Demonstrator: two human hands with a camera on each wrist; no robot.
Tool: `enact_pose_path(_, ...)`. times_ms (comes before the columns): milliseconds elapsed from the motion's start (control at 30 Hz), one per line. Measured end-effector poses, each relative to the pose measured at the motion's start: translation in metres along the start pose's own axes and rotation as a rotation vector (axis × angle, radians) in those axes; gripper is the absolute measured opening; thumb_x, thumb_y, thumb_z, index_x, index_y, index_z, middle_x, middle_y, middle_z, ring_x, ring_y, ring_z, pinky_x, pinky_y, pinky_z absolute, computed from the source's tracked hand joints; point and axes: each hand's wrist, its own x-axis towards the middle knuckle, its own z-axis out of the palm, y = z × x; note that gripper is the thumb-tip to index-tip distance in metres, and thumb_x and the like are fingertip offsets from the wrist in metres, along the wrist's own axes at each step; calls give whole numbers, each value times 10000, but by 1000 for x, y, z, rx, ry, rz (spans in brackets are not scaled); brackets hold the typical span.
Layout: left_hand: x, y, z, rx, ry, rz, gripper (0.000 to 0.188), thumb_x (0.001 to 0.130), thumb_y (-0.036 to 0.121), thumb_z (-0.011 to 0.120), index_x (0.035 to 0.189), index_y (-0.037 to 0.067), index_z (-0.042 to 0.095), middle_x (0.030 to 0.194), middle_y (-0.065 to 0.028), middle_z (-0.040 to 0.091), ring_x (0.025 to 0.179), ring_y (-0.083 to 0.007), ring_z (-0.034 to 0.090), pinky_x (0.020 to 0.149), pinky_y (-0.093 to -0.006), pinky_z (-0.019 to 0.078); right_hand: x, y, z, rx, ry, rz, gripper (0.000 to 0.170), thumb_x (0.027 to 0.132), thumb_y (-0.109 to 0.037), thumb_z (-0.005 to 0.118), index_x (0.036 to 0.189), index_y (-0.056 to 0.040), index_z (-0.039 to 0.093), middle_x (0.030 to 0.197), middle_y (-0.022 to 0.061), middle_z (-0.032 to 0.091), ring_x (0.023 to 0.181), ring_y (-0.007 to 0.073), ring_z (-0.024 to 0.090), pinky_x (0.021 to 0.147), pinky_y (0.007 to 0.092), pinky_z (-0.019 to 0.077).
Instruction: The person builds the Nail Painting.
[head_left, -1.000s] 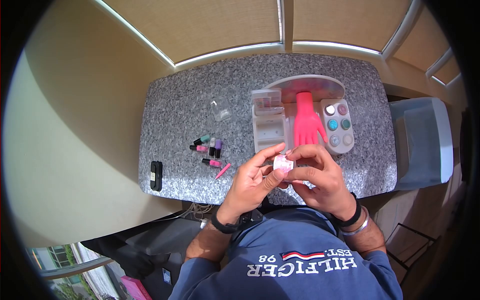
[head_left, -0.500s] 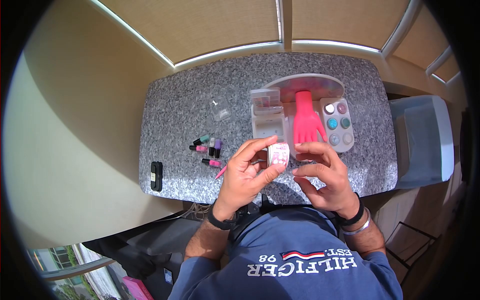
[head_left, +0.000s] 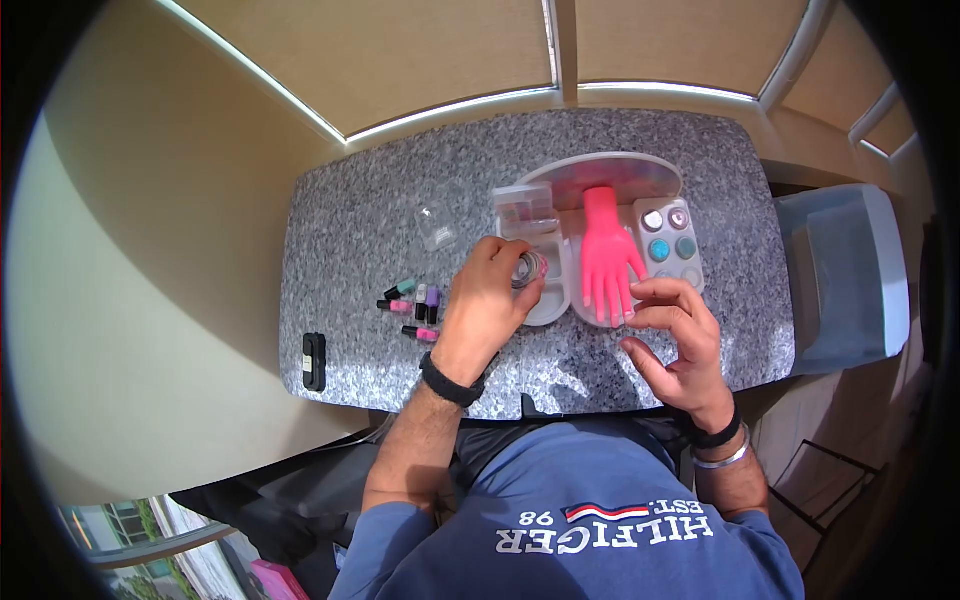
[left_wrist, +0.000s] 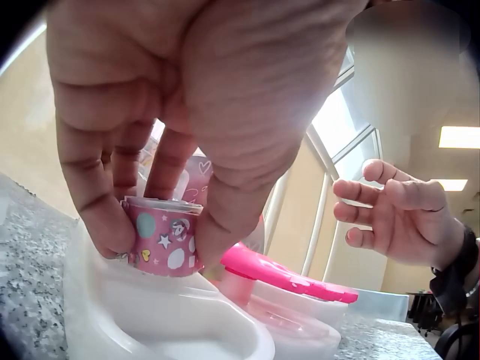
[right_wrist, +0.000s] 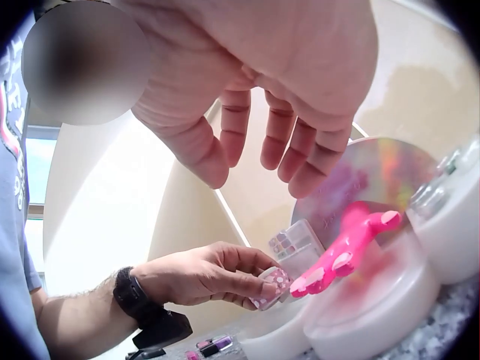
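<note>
My left hand pinches a small pink cylinder, printed with stars and spots and edged by a clear rim. Fingers lie on one side of it and the thumb on the other. It is close over a compartment of the white tray. Beside that compartment lies a bright pink model hand, its fingers pointing toward me. My right hand hovers near the model hand's fingertips, fingers loosely bent and nothing between them; the right wrist view shows it above the model hand.
Several glitter pots sit at the tray's right side. Left of the tray are nail polish bottles, a clear plastic package and a black case. A pale blue bin stands off the table's right edge.
Both hands were at the pink cylinder; the right let go and moved off to the right. The left has carried the cylinder forward and left, over the tray's left part.
</note>
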Motion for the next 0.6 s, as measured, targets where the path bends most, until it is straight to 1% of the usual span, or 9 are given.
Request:
enact_pose_path(33,1,-1,2,7,-16,-21,440,901,194,893,1278,5,768,1142,-168,725,911,-329,760,786,-426,627,1,2,-1,-26,7,-15,307,837,5,897,1114,-32,771,1313,177,705,1100,322,761,943,400,631)
enact_pose_path(133,8,3,2,32,-99,-98,467,916,250,881,1302,10,771,1158,-181,729,914,-338,760,802,-440,628,2,2,-2,-41,-25,34,308,848,-1,890,1128,-24,766,1277,170,711,1100,319,759,942,406,625)
enact_pose_path(233,18,13,0,93,-216,-171,477,923,224,857,1323,-13,749,1192,-213,707,1032,-408,752,878,-491,637,1,4,4,1,-119,101,310,870,-23,884,1155,-28,762,1251,161,710,1134,327,745,961,418,615)
enact_pose_path(333,19,9,10,146,-167,-127,509,915,203,868,1357,-16,742,1194,-217,705,1015,-411,748,872,-497,635,1,8,13,-64,-174,102,320,893,-58,879,1188,-41,755,1273,164,696,1174,350,725,989,441,607)
enact_pose_path(433,18,9,14,172,-144,-117,523,923,257,882,1376,26,760,1197,-188,723,999,-392,764,847,-489,631,1,11,18,-118,-183,115,330,910,-93,875,1212,-58,746,1320,172,677,1191,376,710,1014,457,598)
enact_pose_path(533,17,11,14,152,-116,-86,514,915,203,885,1374,13,751,1211,-197,718,1033,-402,752,874,-492,624,3,13,17,-99,-206,141,343,913,-102,872,1226,-64,738,1352,176,662,1184,384,709,1023,466,595)
enact_pose_path(600,15,9,15,148,-116,-62,532,892,131,886,1383,1,728,1249,-193,702,1091,-409,718,931,-495,610,4,14,16,-100,-223,151,348,911,-108,873,1227,-64,735,1348,177,664,1194,389,704,1034,472,590)
